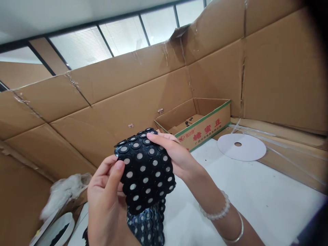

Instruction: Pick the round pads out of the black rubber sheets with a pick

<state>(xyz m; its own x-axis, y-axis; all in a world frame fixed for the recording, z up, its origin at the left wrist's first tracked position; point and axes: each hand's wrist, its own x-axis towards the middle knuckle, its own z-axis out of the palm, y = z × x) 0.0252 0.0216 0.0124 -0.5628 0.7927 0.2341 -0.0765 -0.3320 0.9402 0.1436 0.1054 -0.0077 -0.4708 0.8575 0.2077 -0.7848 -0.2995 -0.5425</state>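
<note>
A black flexible sheet (146, 171) covered with several round rings, each with a pale centre, is held up in front of me at the lower middle of the view. My left hand (107, 201) grips its left edge, thumb pressed on the front. My right hand (176, 155) holds its upper right edge, fingers curled over the top rim. More of the same black ringed material (147, 225) hangs or lies below the sheet.
An open shallow cardboard box (205, 128) with red lettering stands behind, a few black rings inside it. A white disc with a centre hole (242, 147) lies on the white table (256, 198). Cardboard walls (128, 89) enclose the bench. Crumpled clear plastic (64, 191) sits at lower left.
</note>
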